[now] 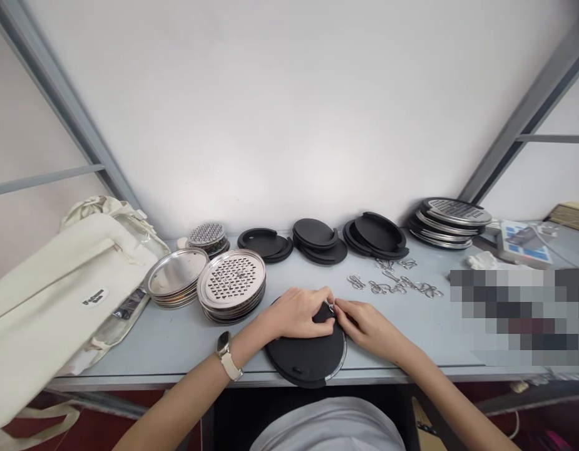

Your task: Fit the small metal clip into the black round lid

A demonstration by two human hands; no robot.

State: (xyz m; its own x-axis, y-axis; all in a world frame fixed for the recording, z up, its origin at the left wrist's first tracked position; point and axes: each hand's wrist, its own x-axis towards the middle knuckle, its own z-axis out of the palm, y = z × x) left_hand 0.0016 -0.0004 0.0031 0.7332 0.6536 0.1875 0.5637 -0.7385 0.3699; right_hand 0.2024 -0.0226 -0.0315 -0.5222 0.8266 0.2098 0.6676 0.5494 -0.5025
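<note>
hands: left (293,313), right (364,326) | pinching small clip (331,307) | on black disc (308,357)

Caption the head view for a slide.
Left hand and right hand pinch a small metal clip at a round black disc's rim.

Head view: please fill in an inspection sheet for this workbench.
Surface: grey table, pushed against the wall.
Job's things: black disc at the front edge, a metal rim showing under it; metal clip at its far rim.
Clutter: wire clips, perforated metal discs, plain metal trays, black disc stacks, metal-and-black stack, cloth bag.
Hands: left hand rests on the disc; right hand fingers appear to pinch the clip.
Cables: nothing seen.
Surroundings: white wall, grey frame bars.
</note>
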